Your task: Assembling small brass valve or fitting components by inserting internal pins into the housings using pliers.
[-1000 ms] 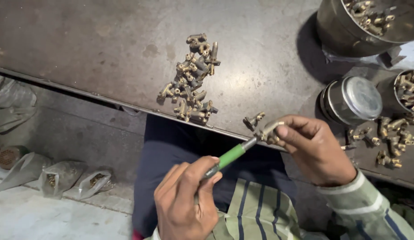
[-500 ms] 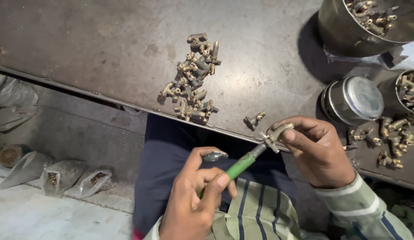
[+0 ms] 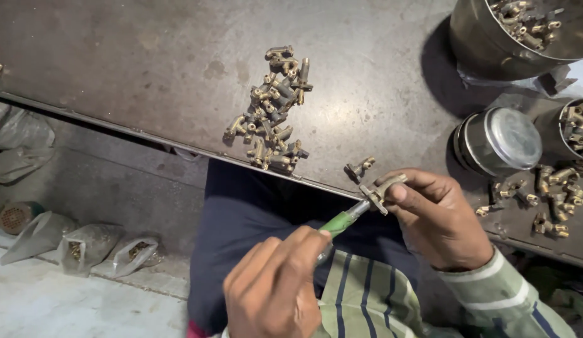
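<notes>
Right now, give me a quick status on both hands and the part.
Left hand grips green-handled tool. Right hand pinches brass fitting, tool tip at it. Loose fittings pile on table, apart.

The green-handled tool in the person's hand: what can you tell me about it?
The green-handled tool is slim, with a bright green handle and a short grey metal tip. It lies slanted, tip up and to the right. The left hand grips the handle's lower end. The tip meets a small brass fitting pinched in the right hand, just off the metal table's edge.
</notes>
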